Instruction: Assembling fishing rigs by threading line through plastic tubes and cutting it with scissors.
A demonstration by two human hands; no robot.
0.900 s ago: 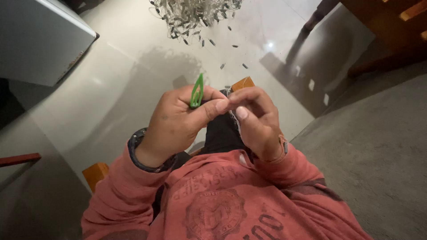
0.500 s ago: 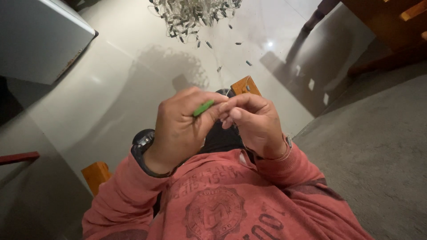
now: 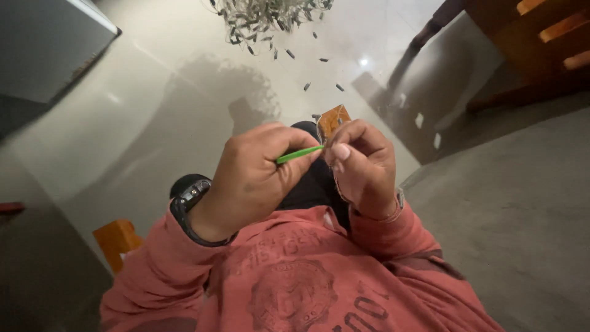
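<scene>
Here, at the far left, a grey box-like thing point(image 3: 52, 46) sits by the pale shiny floor point(image 3: 153, 110). Lower down, an orange wooden chair corner point(image 3: 117, 243) peeks out beside the pink sleeve.

The left hand point(image 3: 255, 175) wears a black wrist watch point(image 3: 190, 193). It is curled tight around a thin bright green strip point(image 3: 299, 154), pinching it between thumb and fingers. The strip runs across to the right hand point(image 3: 362, 163), whose fingertips nip its other end. So the strip is up in the air, held between both hands, above the lap.

To do this well, I think both hands should keep a firm, gentle pinch and pull evenly, so the thin strip does not snap or slip.

Up at the top, a heap of small dark and pale bits point(image 3: 264, 18) lies on the floor, with a few scattered nearby. To the right stands brown wooden furniture point(image 3: 528, 49).

I see no packages or signs. The pink sweatshirt has a round printed badge point(image 3: 292, 295) on the chest.
</scene>
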